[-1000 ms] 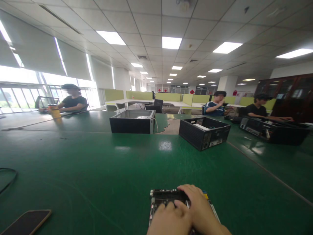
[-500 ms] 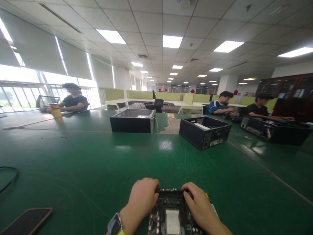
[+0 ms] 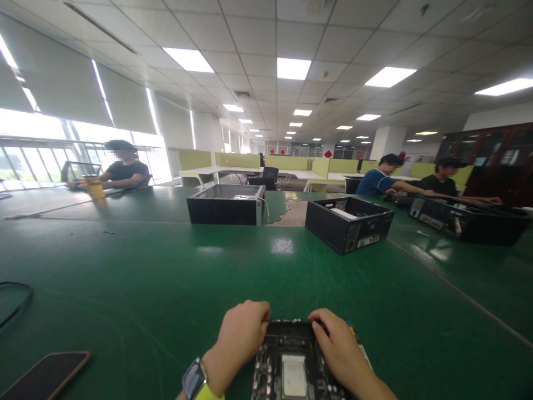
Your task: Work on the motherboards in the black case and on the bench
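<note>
The left hand (image 3: 245,328) curls almost closed, thumb and fingers gripping the board (image 3: 289,344) at its upper left corner; the right hand (image 3: 339,344) curls likewise at the upper right corner. The board lies at bottom centre of the frame, on the green desk (image 3: 166,278). Its sides run up and down the frame; the bottom edge cuts it off, so its long axis cannot be told. It is black, with a pale metal plate (image 3: 294,376).

Wore a wristwatch (image 3: 194,379) at seven o'clock on the left wrist (image 3: 216,366), rectangular, rounded at the corners, dark and glossy in front, framed in silver, fastened with a bright yellow-green band (image 3: 211,394). Bared the right wrist (image 3: 361,371) toward five o'clock.
</note>
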Demonstrator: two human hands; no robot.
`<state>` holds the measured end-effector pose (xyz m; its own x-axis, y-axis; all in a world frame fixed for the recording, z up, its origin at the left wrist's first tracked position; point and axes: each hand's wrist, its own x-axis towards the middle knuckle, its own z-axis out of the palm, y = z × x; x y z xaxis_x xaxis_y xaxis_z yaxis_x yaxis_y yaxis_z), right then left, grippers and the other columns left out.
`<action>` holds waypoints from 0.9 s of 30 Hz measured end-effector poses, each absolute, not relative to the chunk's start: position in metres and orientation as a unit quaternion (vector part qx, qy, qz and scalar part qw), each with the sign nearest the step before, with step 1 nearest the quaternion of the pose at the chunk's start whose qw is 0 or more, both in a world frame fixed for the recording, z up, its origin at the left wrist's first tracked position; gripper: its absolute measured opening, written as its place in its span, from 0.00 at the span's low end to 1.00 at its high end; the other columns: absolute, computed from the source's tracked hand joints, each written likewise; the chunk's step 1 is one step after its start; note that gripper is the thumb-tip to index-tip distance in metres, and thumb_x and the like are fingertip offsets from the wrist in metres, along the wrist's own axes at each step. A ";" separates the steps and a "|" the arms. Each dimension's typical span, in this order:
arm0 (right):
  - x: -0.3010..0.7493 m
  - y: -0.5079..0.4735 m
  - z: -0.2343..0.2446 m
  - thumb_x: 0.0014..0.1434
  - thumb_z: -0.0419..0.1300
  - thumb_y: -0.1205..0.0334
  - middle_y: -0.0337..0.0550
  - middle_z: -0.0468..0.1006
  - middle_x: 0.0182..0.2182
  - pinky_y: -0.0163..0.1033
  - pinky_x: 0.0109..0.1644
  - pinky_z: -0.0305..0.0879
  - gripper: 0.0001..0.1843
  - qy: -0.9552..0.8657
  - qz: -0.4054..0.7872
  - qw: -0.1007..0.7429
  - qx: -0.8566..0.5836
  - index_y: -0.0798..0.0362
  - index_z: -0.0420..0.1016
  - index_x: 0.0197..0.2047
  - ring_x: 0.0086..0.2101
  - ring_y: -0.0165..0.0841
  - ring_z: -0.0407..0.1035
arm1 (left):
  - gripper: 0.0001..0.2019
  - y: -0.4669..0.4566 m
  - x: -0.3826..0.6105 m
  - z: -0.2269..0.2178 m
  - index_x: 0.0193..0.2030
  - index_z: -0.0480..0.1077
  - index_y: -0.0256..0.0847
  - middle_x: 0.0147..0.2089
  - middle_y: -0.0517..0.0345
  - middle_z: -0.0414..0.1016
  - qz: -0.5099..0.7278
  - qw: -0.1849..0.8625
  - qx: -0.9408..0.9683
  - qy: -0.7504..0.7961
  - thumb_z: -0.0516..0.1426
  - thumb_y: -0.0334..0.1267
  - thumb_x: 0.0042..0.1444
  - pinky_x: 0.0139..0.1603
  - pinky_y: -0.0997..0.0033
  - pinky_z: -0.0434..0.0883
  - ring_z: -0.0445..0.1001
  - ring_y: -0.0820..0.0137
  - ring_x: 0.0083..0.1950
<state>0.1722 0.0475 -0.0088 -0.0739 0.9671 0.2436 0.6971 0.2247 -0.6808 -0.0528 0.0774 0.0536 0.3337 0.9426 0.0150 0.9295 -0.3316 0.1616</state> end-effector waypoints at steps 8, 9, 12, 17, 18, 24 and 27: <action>0.172 0.046 -0.009 0.61 0.47 0.61 0.42 0.76 0.37 0.37 0.46 0.59 0.14 -0.704 0.195 0.341 -0.591 0.51 0.73 0.39 0.41 0.34 0.69 | 0.10 0.076 -0.052 0.058 0.34 0.72 0.47 0.37 0.55 0.78 0.036 0.060 0.810 0.582 0.49 0.35 0.51 0.37 0.65 0.67 0.75 0.62 0.39; 0.172 0.046 -0.009 0.61 0.47 0.61 0.42 0.76 0.37 0.37 0.46 0.60 0.14 -0.704 0.194 0.342 -0.591 0.51 0.73 0.39 0.41 0.34 0.69 | 0.10 0.075 -0.051 0.059 0.34 0.72 0.47 0.37 0.55 0.78 0.035 0.059 0.811 0.581 0.49 0.35 0.50 0.36 0.66 0.67 0.75 0.62 0.39; 0.172 0.046 -0.009 0.61 0.46 0.61 0.43 0.77 0.38 0.38 0.47 0.60 0.14 -0.704 0.193 0.342 -0.591 0.52 0.73 0.40 0.41 0.35 0.69 | 0.11 0.074 -0.051 0.063 0.34 0.72 0.46 0.37 0.54 0.78 0.032 0.057 0.814 0.577 0.49 0.34 0.50 0.36 0.66 0.67 0.75 0.62 0.39; 0.171 0.046 -0.008 0.61 0.46 0.61 0.43 0.77 0.38 0.38 0.47 0.60 0.15 -0.705 0.193 0.336 -0.594 0.51 0.73 0.40 0.42 0.35 0.69 | 0.11 0.073 -0.051 0.065 0.35 0.72 0.47 0.38 0.54 0.78 0.027 0.063 0.813 0.579 0.49 0.33 0.51 0.38 0.64 0.68 0.75 0.60 0.40; 0.171 0.046 -0.007 0.61 0.46 0.61 0.43 0.77 0.38 0.38 0.47 0.60 0.15 -0.705 0.193 0.336 -0.594 0.51 0.73 0.41 0.42 0.35 0.69 | 0.12 0.073 -0.051 0.065 0.35 0.72 0.47 0.38 0.54 0.78 0.027 0.063 0.812 0.579 0.49 0.33 0.51 0.38 0.64 0.68 0.75 0.60 0.41; 0.171 0.046 -0.007 0.61 0.47 0.61 0.43 0.77 0.39 0.37 0.48 0.59 0.14 -0.701 0.193 0.337 -0.597 0.51 0.74 0.41 0.42 0.35 0.69 | 0.12 0.075 -0.053 0.063 0.35 0.73 0.46 0.39 0.53 0.78 0.025 0.068 0.815 0.575 0.49 0.33 0.51 0.40 0.63 0.69 0.76 0.60 0.42; 0.172 0.047 -0.009 0.61 0.47 0.61 0.43 0.77 0.39 0.37 0.48 0.59 0.14 -0.702 0.191 0.339 -0.596 0.52 0.74 0.42 0.43 0.35 0.69 | 0.12 0.076 -0.054 0.062 0.36 0.73 0.46 0.40 0.52 0.78 0.025 0.068 0.814 0.577 0.49 0.34 0.51 0.41 0.63 0.69 0.76 0.60 0.42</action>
